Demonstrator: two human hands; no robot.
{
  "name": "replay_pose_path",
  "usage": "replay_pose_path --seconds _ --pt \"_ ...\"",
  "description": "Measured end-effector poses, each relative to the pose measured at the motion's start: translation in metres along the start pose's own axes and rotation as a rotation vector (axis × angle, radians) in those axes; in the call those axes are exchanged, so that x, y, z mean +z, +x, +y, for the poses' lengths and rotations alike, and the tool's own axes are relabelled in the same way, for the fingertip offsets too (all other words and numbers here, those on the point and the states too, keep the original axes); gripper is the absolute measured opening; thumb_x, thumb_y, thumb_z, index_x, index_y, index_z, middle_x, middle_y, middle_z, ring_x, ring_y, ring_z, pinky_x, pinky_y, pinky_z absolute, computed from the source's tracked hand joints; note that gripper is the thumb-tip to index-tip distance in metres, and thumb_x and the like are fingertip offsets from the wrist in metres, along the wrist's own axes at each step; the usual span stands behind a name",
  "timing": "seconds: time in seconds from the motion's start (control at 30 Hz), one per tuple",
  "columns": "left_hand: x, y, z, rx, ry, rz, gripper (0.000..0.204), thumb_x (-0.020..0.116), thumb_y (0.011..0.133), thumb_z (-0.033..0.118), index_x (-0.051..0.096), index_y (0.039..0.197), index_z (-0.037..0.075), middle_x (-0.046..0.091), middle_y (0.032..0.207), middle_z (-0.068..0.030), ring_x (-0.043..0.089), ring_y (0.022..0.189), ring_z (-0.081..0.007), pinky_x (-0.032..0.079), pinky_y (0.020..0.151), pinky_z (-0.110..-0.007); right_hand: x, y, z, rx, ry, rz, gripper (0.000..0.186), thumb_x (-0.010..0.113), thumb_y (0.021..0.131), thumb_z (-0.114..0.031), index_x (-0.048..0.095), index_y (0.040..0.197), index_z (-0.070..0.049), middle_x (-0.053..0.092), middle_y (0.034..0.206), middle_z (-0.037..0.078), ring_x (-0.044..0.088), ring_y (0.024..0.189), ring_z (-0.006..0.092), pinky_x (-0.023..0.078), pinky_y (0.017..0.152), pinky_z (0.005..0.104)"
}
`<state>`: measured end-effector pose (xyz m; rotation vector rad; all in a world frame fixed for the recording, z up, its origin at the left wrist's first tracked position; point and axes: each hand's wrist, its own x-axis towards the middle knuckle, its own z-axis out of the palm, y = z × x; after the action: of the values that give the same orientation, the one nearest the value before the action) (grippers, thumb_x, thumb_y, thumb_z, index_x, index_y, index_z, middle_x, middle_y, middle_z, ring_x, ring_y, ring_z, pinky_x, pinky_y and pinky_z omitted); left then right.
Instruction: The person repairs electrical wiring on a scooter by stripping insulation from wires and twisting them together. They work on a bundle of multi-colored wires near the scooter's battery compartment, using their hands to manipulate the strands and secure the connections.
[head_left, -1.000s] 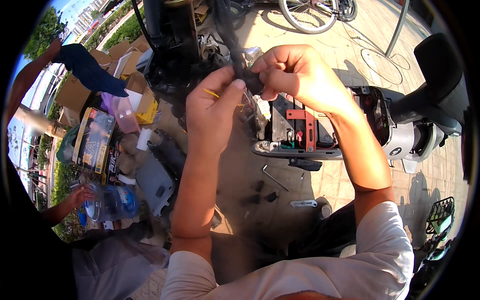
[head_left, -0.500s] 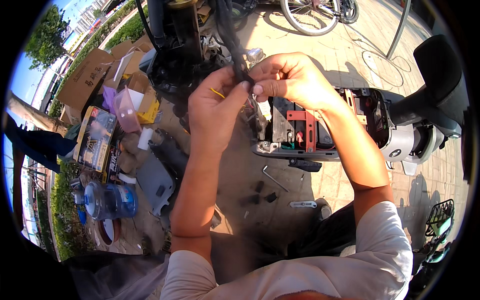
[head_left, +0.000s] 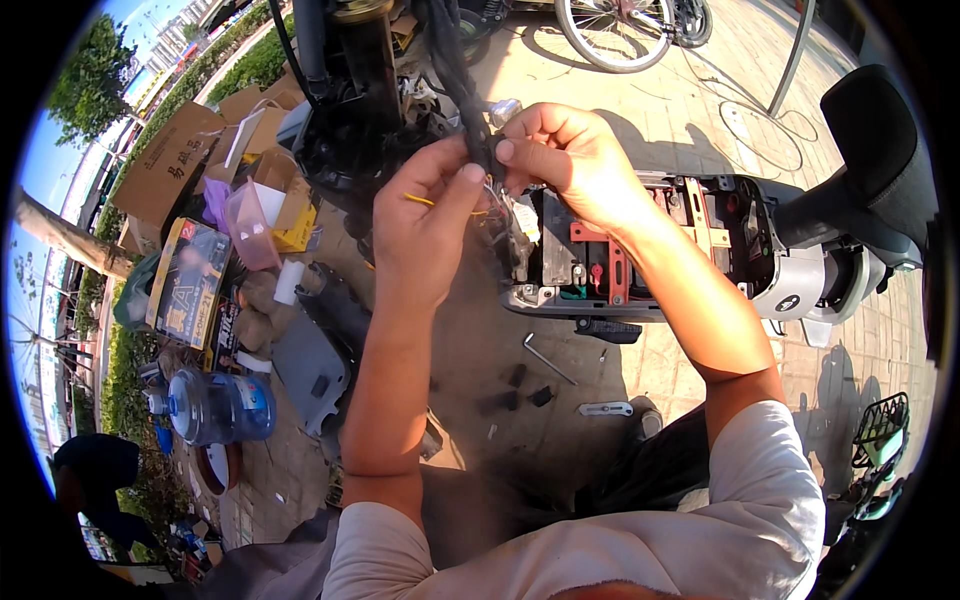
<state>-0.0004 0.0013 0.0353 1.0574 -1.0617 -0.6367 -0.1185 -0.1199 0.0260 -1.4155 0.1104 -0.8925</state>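
Note:
A black taped wiring harness (head_left: 455, 70) hangs down from above into the space between my hands. My left hand (head_left: 425, 225) is closed on it, thumb against forefinger, and a thin yellow wire (head_left: 418, 199) sticks out across the fingers. My right hand (head_left: 580, 165) touches the harness from the other side with thumb and fingers bent together; what lies between those fingertips is too small to make out. Bare wire ends show just below the fingertips. Right of them lies the opened scooter body (head_left: 660, 318), with a red bracket (head_left: 618, 265) over its batteries.
On the paving lie a hex key (head_left: 550, 358), a utility knife (head_left: 605, 409) and small black pieces. At left are cardboard boxes (head_left: 165, 165), a pink plastic tub (head_left: 250, 225), a grey panel (head_left: 312, 370) and a water jug (head_left: 220, 405). A bicycle wheel (head_left: 615, 40) stands beyond.
My right fingertips have moved slightly left and spread a little along the harness. More of the yellow wire shows by my left thumb. A dark-clothed shape at far left has shifted lower.

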Motion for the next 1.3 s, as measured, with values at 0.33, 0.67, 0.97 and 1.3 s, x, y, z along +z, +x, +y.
replay_pose_path --seconds 0.33,0.67,0.97,1.3 --pt "0.006 -0.003 -0.002 0.083 0.182 0.092 0.023 0.053 0.094 0.004 0.057 0.114 -0.006 0.065 0.100 -0.0085 0.062 0.079 -0.0111 0.052 0.073 -0.025 0.022 -0.007 0.012 -0.576 -0.685 0.265 0.013 0.067 0.078 -0.003 0.055 0.081 0.003 0.057 0.072 0.013 0.060 0.060 0.0241 0.048 0.053 0.0318" --pt "-0.020 0.006 -0.004 -0.119 -0.194 -0.045 0.025 0.055 0.094 0.007 0.058 0.115 -0.006 0.066 0.098 -0.0093 0.064 0.075 -0.0149 0.055 0.071 -0.030 0.027 -0.009 -0.009 -0.188 -0.484 0.230 0.017 0.072 0.075 -0.007 0.059 0.077 0.003 0.061 0.068 0.012 0.061 0.057 0.0212 0.048 0.055 0.0304" --pt "-0.037 0.016 -0.009 -0.272 -0.512 -0.146 0.023 0.057 0.090 0.003 0.059 0.111 -0.004 0.064 0.092 -0.0087 0.063 0.073 -0.0158 0.056 0.067 -0.032 0.021 0.003 -0.019 -0.179 -0.644 0.137 0.028 0.078 0.075 -0.017 0.057 0.068 0.001 0.057 0.056 0.007 0.056 0.053 0.0124 0.044 0.049 0.0296" --pt "-0.019 0.014 -0.002 -0.199 -0.389 -0.007 0.015 0.055 0.091 0.007 0.056 0.103 0.000 0.061 0.086 -0.0065 0.057 0.069 -0.0119 0.050 0.053 -0.026 0.012 0.009 -0.015 -0.105 -0.693 0.115 0.033 0.079 0.075 -0.023 0.058 0.067 0.001 0.054 0.056 0.004 0.047 0.052 0.0086 0.039 0.048 0.0269"
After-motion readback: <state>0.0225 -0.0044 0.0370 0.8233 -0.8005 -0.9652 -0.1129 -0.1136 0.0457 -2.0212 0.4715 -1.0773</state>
